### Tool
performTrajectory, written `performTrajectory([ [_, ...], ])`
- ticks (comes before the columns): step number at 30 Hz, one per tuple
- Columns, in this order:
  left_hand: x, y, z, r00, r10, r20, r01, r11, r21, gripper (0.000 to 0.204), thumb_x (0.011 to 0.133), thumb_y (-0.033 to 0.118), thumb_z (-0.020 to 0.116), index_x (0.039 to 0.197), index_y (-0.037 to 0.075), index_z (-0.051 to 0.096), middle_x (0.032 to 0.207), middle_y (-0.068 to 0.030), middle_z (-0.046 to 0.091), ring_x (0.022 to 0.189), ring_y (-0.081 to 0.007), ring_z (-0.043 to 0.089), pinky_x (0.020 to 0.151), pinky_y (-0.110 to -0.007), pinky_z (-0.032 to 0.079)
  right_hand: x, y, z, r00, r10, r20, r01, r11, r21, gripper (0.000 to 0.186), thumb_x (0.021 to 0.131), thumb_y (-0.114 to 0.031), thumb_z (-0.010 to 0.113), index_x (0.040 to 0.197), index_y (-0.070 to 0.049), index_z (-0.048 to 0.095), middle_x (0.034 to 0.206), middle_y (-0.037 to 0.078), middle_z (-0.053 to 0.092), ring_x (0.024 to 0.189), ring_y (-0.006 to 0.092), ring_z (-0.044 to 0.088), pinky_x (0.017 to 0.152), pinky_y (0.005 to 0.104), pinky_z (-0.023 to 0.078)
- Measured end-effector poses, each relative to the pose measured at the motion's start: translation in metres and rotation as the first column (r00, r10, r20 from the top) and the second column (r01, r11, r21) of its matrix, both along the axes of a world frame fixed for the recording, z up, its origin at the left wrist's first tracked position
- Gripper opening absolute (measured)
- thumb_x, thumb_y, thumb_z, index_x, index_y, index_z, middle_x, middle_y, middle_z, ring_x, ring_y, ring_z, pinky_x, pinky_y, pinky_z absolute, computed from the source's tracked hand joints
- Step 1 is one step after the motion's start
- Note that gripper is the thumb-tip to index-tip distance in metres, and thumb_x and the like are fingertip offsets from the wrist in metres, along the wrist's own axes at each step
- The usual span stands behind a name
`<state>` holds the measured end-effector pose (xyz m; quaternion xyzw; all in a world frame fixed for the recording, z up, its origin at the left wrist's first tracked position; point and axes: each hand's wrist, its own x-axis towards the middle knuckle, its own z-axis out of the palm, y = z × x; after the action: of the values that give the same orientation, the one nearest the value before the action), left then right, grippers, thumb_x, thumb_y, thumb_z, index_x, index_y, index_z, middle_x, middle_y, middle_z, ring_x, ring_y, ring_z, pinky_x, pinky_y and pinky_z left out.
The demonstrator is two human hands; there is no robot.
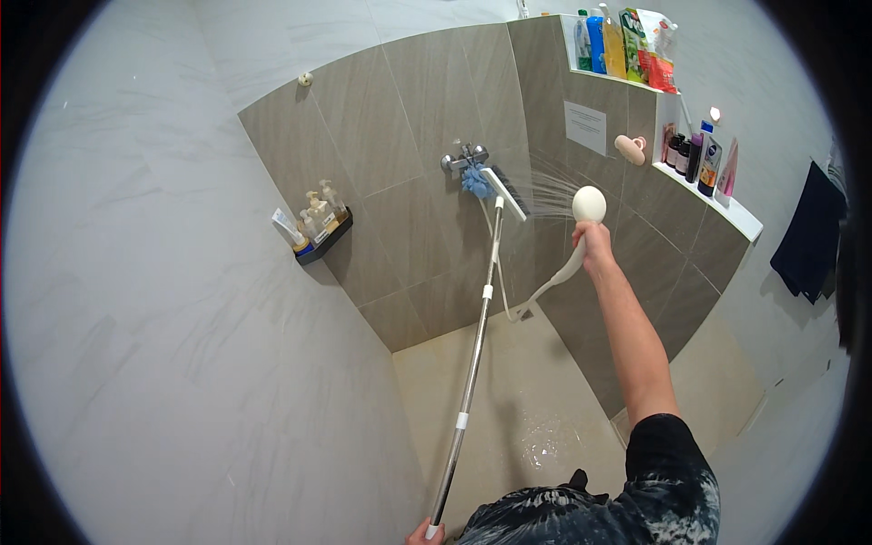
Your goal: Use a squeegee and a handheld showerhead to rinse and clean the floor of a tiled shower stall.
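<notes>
In my right hand [595, 247] I grip the handle of a white shower head [589, 205], raised at the right of the middle. Thin jets of water [549, 189] spray leftward from it onto the bristles of a long-handled floor brush [505, 194]. My left hand [425, 534], partly cut off at the lower edge, is closed round the low end of the brush's metal pole [470, 381]. The brush head is lifted in front of the tiled wall, close to the mixer tap [464, 159] and a blue bath puff [475, 180]. A white hose [536, 297] hangs from the shower handle.
A black corner shelf [324, 238] with pump bottles is on the left. Bottles and pouches stand on the upper ledge [627, 82], more on the lower ledge [734, 214]. A drain [526, 315] lies in the wet beige floor [463, 436]. A dark cloth [804, 236] hangs at right.
</notes>
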<state>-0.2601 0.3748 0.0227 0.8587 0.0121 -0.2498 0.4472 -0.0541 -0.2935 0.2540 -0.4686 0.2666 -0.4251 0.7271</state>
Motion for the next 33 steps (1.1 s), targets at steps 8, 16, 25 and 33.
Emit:
performTrajectory([
  [8, -0.003, 0.015, -0.062, 0.988, 0.052, -0.149, -0.068, 0.992, -0.107, 0.031, 0.09, 0.029, 0.067, 0.105, 0.001, 0.065, 0.078, -0.0074, 0.063, 0.072, -0.0163, 0.05, 0.067, -0.037, 0.047, 0.002, -0.022, 0.006, 0.999, -0.031, -0.028, 0.031, 1.0, 0.003, 0.012, 0.058, 0.0, 0.057, 0.069, -0.003, 0.053, 0.063, 0.006, 0.048, 0.054, 0.0196, 0.048, 0.053, 0.0346, 0.038],
  [16, -0.01, -0.022, 0.018, 0.999, 0.009, -0.032, -0.007, 0.999, 0.051, 0.025, 0.091, 0.027, 0.065, 0.097, 0.002, 0.064, 0.074, -0.0072, 0.059, 0.071, -0.0169, 0.048, 0.065, -0.037, 0.045, -0.011, -0.026, -0.029, 0.991, -0.087, -0.099, 0.092, 0.994, 0.051, 0.008, 0.059, 0.0, 0.057, 0.065, -0.003, 0.053, 0.06, 0.007, 0.049, 0.052, 0.0206, 0.048, 0.052, 0.0355, 0.037],
  [25, -0.008, -0.019, 0.011, 0.993, -0.047, 0.109, 0.053, 0.997, -0.055, 0.032, 0.09, 0.033, 0.068, 0.085, 0.001, 0.063, 0.069, -0.0018, 0.057, 0.066, -0.0137, 0.046, 0.059, -0.036, 0.044, -0.026, -0.01, -0.022, 0.996, 0.0, -0.091, -0.01, 0.994, -0.109, 0.015, 0.061, -0.001, 0.056, 0.076, -0.002, 0.054, 0.064, 0.006, 0.051, 0.054, 0.0183, 0.049, 0.053, 0.0331, 0.038],
  [33, -0.008, -0.013, -0.013, 1.0, -0.019, -0.005, 0.019, 0.996, 0.087, 0.034, 0.09, 0.035, 0.067, 0.094, 0.001, 0.066, 0.074, -0.0066, 0.061, 0.071, -0.0172, 0.05, 0.066, -0.039, 0.045, -0.046, -0.017, -0.045, 0.984, 0.06, -0.166, -0.084, 0.986, -0.141, 0.016, 0.062, -0.002, 0.055, 0.079, -0.003, 0.053, 0.064, 0.006, 0.052, 0.054, 0.0184, 0.049, 0.053, 0.0323, 0.039],
])
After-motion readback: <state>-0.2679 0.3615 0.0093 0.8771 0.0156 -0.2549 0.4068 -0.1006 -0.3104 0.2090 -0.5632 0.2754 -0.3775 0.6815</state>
